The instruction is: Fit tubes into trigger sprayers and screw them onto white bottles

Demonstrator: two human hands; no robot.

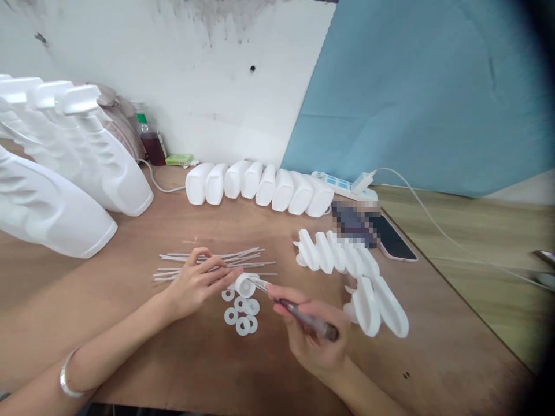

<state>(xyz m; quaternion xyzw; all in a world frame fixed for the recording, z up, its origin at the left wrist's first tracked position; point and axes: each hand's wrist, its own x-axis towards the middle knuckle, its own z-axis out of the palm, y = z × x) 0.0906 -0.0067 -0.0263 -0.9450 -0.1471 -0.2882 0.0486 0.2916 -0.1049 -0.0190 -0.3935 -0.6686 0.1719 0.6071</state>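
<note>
My left hand [197,284] is closed at the fingertips on a small white plastic cap [245,286] with a round opening that faces me. My right hand [315,338] grips a screwdriver [306,318] by its dark, see-through handle. The metal shaft points left, and its tip is at the cap's opening; whether it touches is too small to tell. Several flat white ring washers [231,315] lie just below the cap. Under and behind my left hand, thin white plastic tubes [173,268] are spread across the wooden table [182,358].
Large white bottles [108,162] stand at the left. White rounded pieces [284,189] form a row near the wall. White trigger heads [367,306] lie at the right, beside a phone [394,237]. Behind are a power strip [340,184] with a cable and a green-capped bottle [151,144].
</note>
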